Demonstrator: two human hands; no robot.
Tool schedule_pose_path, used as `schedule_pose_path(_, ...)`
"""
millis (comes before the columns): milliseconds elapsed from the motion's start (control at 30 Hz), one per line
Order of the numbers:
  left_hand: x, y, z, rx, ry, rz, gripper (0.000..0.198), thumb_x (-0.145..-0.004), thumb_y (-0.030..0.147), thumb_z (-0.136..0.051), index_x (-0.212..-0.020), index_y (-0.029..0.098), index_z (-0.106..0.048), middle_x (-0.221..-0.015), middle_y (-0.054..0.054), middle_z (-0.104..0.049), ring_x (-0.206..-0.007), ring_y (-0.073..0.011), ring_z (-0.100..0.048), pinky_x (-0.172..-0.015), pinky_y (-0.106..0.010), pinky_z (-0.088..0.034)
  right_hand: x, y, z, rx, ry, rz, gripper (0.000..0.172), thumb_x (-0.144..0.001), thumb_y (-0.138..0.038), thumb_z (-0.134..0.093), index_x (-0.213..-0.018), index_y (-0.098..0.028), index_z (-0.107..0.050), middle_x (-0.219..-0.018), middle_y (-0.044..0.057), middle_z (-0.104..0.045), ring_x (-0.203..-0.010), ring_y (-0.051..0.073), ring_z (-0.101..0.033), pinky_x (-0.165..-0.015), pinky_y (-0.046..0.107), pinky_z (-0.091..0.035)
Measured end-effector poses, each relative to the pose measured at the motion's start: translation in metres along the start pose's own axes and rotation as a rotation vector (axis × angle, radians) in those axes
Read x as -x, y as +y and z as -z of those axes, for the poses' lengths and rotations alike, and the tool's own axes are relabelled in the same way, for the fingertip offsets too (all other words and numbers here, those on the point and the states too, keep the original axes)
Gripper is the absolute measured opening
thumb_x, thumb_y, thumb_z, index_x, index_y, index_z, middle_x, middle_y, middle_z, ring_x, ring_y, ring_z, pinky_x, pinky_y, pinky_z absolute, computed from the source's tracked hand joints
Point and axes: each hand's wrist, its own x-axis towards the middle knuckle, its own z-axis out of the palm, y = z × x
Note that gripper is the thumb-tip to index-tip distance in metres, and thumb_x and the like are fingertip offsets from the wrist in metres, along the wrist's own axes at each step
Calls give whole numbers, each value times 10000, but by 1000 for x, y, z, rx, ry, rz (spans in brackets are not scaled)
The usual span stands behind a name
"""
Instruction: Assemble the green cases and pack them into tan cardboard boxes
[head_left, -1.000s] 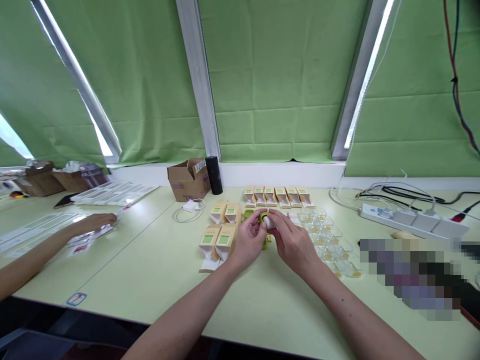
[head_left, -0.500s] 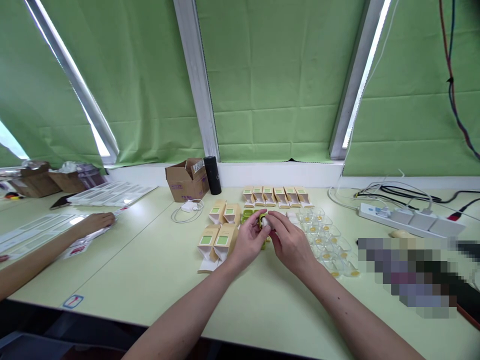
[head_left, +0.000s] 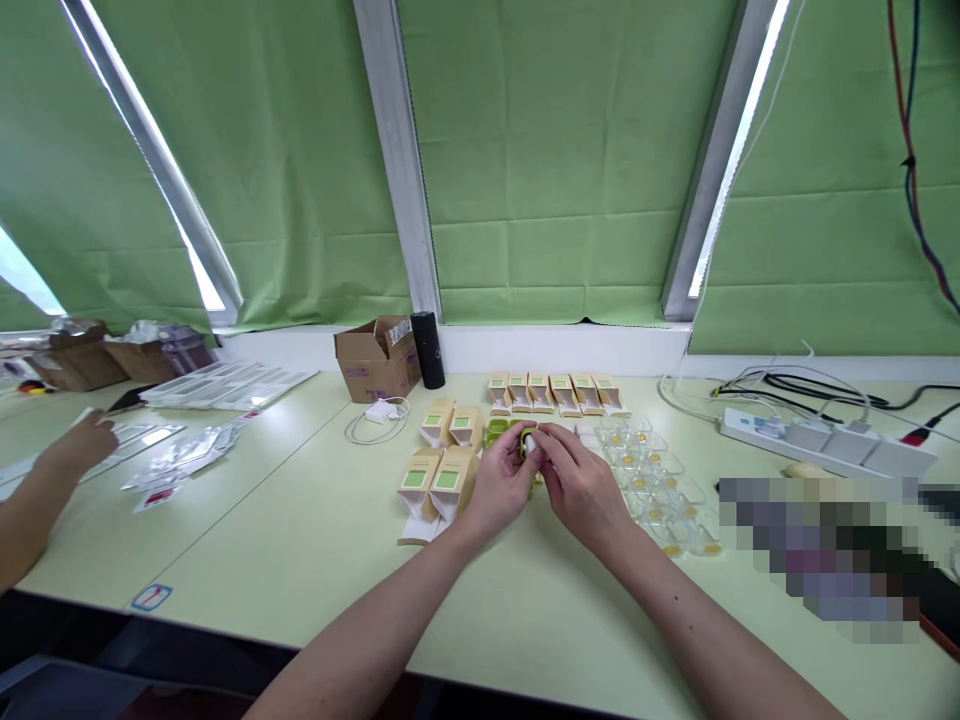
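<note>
Close together above the table, both my hands are closed on a small green-and-white piece (head_left: 527,443). My left hand (head_left: 499,480) holds it from the left. Fingertips of my right hand (head_left: 586,487) press on its white part; the fingers hide most of it, so its kind is unclear. Just behind my hands lie several bright green holders (head_left: 496,431), partly covered. Open kraft paper boxes (head_left: 451,478) with green labels stand to the left of my left hand. Rows of clear plastic shells (head_left: 654,487) with yellow dots lie to the right of my right hand.
More open kraft boxes (head_left: 556,394) line up behind. A cardboard box (head_left: 376,365), a black cylinder (head_left: 427,350) and a white cable (head_left: 379,420) sit back left. A power strip (head_left: 817,440) lies back right. Another person's hand (head_left: 79,445) is over white trays (head_left: 131,448) at far left.
My hands keep nearly the same grip on the small piece. The other person's hand has moved left, away from the clear plastic bags to the white trays. The view has shifted slightly.
</note>
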Motion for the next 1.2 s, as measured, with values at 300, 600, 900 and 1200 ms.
schedule_pose_path(300, 0, -1, -1, -16, 18, -3, 547, -942, 526, -737, -1344, 171, -632, -1209, -127, -744, -987, -205, -732, -879, -317, -622, 1, 1, -3, -27, -24, -35, 424, -1039, -102, -453, -1422, -207, -598, -1329, 178, -720, -1143, 290, -761, -855, 420, -693)
schedule_pose_path(600, -7, -3, 5, 125, 30, 63, 672, -832, 610, -826, -1303, 154, -681, -1080, -125, -785, -1003, -270, -773, -808, -359, -664, -1, -3, 3, -325, -77, -204, 563, -1004, -141, -523, -1547, -250, -419, -1367, 159, -684, -1155, 283, -728, -914, 469, -672)
schedule_pose_path(900, -6, 1, 10, 91, 39, 119, 865, -876, 797, -644, -1393, 104, -659, -789, -75, -738, -607, -152, -698, -472, -203, -478, -1, -1, -1, -674, -15, -589, 468, -936, -282, -685, -1348, -261, -465, -1148, 92, -743, -860, 206, -719, -807, 402, -636)
schedule_pose_path(1200, -6, -3, 20, -254, 128, -137, 444, -1032, 400, -626, -1425, 194, -608, -1271, -147, -740, -1084, -244, -722, -851, -332, -581, -19, -2, 12, -1097, -1, -961, 591, -760, -607, -868, -1147, -222, -641, -763, 14, -748, -692, 198, -718, -686, 340, -624)
